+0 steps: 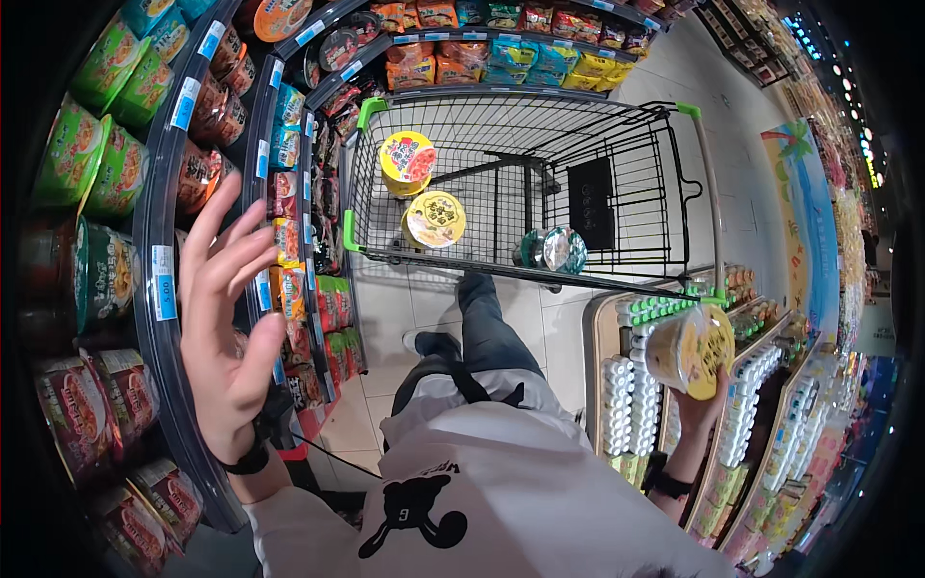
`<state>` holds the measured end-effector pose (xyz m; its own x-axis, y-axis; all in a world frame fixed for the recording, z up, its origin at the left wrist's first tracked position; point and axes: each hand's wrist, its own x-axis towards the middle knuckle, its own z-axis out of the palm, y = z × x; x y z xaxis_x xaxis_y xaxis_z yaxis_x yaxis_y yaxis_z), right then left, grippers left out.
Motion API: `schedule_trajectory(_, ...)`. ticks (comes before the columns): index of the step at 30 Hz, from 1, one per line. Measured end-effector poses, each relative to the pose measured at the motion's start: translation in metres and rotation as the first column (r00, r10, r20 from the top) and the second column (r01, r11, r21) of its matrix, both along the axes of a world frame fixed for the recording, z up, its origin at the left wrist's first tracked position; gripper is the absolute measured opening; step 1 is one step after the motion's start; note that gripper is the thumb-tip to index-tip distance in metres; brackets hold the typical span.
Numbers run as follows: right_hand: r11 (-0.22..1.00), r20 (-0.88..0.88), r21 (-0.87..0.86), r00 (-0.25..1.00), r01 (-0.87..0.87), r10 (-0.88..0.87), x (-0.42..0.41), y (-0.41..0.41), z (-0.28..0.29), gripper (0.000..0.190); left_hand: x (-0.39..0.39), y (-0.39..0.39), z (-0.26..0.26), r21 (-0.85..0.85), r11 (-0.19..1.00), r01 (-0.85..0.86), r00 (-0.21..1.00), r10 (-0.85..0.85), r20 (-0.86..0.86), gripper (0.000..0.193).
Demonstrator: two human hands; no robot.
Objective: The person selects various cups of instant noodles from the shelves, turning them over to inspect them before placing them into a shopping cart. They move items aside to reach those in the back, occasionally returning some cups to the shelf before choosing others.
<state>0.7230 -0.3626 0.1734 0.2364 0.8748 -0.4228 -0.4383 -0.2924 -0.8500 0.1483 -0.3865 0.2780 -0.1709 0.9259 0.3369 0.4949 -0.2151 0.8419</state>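
My left hand (235,311) is raised with its fingers spread and nothing in it, close to the edge of a noodle shelf (148,238). Green instant noodle tubs (94,159) and a dark green noodle tub (107,274) stand on that shelf. On the other side, my right hand (701,401) grips a yellow-lidded instant noodle cup (690,350) out to the right. Before me, the wire shopping cart (498,202) holds a yellow noodle cup with a red picture (408,162), a pale yellow noodle cup (435,219) and a green noodle cup lying on its side (555,249).
Bagged noodles (513,58) fill the shelves behind the cart. White bottles (629,404) stand in rows on a wooden-edged rack (600,318) at the right. A blue beach-themed panel (806,231) is farther right. Tiled floor (433,289) shows around my legs.
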Motion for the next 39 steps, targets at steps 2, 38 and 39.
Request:
schedule_trajectory(2, 0.991, -0.089, -0.058, 0.989, -0.122, 0.116, -0.031, 0.037, -0.022, 0.060, -0.010, -0.024, -0.001, -0.007, 0.995, -0.104, 0.995, 0.104, -0.012, 0.045)
schedule_trajectory(38, 0.260, -0.262, -0.124, 0.285, -0.958, 0.922, -0.448, 0.237, -0.312, 0.030, 0.076, -0.226, 0.037, 0.037, 0.216, -0.976, 0.213, 0.974, -0.080, 0.041)
schedule_trajectory(39, 0.264, -0.314, 0.018, 0.245, -0.964, 0.917, -0.446, 0.236, -0.315, 0.034, 0.072, -0.223, 0.039, 0.031, 0.235, -0.972, 0.232, 0.970, -0.073, 0.041)
